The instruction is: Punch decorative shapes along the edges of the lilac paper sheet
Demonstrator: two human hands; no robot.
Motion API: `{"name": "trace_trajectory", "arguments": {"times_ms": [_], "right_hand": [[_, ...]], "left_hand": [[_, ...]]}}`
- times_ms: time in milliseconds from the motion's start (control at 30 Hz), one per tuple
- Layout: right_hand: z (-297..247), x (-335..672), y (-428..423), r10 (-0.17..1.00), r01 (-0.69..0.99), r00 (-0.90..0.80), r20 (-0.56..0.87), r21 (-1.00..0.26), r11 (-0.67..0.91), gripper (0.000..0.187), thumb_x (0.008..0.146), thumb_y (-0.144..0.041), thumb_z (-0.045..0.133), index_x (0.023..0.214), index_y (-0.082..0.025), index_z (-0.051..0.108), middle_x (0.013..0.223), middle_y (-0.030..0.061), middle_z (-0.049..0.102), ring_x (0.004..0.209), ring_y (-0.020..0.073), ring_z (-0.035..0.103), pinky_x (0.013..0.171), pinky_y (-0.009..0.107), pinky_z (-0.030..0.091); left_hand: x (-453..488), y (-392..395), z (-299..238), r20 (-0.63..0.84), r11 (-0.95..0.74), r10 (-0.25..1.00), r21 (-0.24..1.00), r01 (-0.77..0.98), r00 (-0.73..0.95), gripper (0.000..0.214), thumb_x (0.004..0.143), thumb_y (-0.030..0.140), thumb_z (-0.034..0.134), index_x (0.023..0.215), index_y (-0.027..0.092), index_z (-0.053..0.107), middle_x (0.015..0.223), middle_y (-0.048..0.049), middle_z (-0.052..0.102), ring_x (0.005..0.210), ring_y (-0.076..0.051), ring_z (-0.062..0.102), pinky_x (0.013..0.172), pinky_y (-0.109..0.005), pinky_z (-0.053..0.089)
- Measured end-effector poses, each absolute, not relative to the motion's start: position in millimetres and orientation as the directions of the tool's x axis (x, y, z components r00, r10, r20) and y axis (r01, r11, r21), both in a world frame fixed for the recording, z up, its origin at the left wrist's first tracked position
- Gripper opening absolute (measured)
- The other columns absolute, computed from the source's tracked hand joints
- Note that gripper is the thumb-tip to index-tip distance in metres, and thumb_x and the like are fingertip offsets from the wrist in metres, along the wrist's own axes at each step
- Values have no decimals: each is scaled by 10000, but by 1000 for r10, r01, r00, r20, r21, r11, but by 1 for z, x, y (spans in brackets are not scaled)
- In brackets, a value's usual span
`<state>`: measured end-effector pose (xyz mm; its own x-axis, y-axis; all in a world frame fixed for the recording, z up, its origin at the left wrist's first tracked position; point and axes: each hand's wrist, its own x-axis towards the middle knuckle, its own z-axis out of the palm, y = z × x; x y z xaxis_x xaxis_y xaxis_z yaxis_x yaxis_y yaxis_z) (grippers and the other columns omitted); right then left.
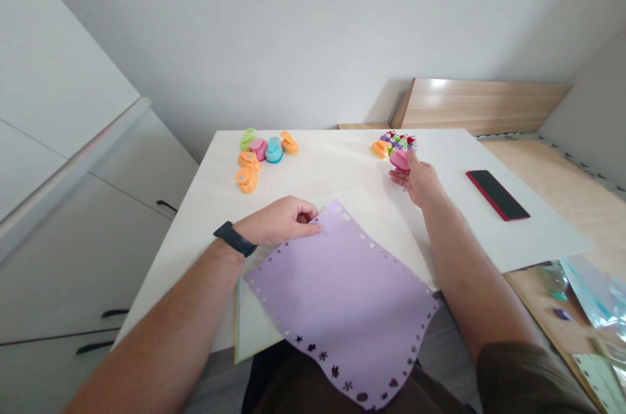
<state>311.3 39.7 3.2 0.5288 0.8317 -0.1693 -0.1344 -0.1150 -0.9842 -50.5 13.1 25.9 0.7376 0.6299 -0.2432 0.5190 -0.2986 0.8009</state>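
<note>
A sheet of purple paper [342, 283] hangs over the table's near edge and my lap, with small shapes punched along its edges, among them stars, flowers and a heart. My left hand [281, 221], with a dark band on the wrist, pinches its upper left edge. At the far right of the table my right hand [421, 180] grips a pink craft punch [400, 160] between thumb and fingers. Beside that punch are an orange craft punch [380, 149] and a cluster of small purple, green and red punches [398, 140]. Pale paper [364, 205] lies under the purple sheet.
Several craft punches in green, pink, blue and orange stand at the back left, including a blue one [274, 150]. A dark phone-like slab with a red edge [497, 195] lies on the right of the white table [332, 166]. Plastic packaging [591, 290] sits lower right.
</note>
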Motion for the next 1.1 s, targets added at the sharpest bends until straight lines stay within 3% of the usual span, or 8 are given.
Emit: {"name": "trace_trajectory", "arguments": {"times_ms": [167,400,633,733,867,1100], "right_hand": [[-1,321,43,737,-107,651,-182,-983,-148,467,953,-624,629,896,-160,635,641,36,641,594,142,669,563,239,602],[4,336,48,714,-155,695,-86,-987,32,428,1006,-608,526,923,-199,619,682,22,632,657,156,714,613,264,630],[-4,330,55,749,-291,626,-218,-956,-35,345,1000,-553,580,1000,-208,587,693,14,649,661,160,711,637,290,645],[-2,333,54,665,-238,710,-232,-968,-83,331,1013,-558,547,1028,-228,568,665,-19,620,587,131,664,579,251,617],[6,337,48,578,-184,801,-157,-983,-12,330,1028,-553,506,1039,-231,577,625,-39,577,564,117,637,556,219,596],[11,328,46,625,-223,766,-151,-974,37,412,1025,-582,500,933,-195,607,649,7,632,625,144,700,571,233,610]], "left_hand": [[-51,14,24,-235,-303,633,801,516,737,414,850,588,681,825,174,674,698,20,584,621,-126,485,564,-245,326],[-51,14,25,-234,-309,627,800,513,743,419,857,598,675,830,179,669,705,25,579,620,-125,480,562,-248,335],[-51,13,27,-231,-315,622,801,509,748,395,862,568,672,807,178,648,683,29,540,607,-120,451,553,-251,312],[-51,14,27,-231,-313,630,798,515,741,396,855,570,676,808,178,651,688,26,552,610,-123,459,560,-252,317],[-50,14,27,-235,-311,627,799,515,743,403,852,576,679,806,177,651,684,27,548,610,-123,457,561,-254,312],[-50,14,25,-262,-288,628,796,532,732,404,871,576,662,840,174,670,707,22,577,626,-126,471,567,-249,311]]}}
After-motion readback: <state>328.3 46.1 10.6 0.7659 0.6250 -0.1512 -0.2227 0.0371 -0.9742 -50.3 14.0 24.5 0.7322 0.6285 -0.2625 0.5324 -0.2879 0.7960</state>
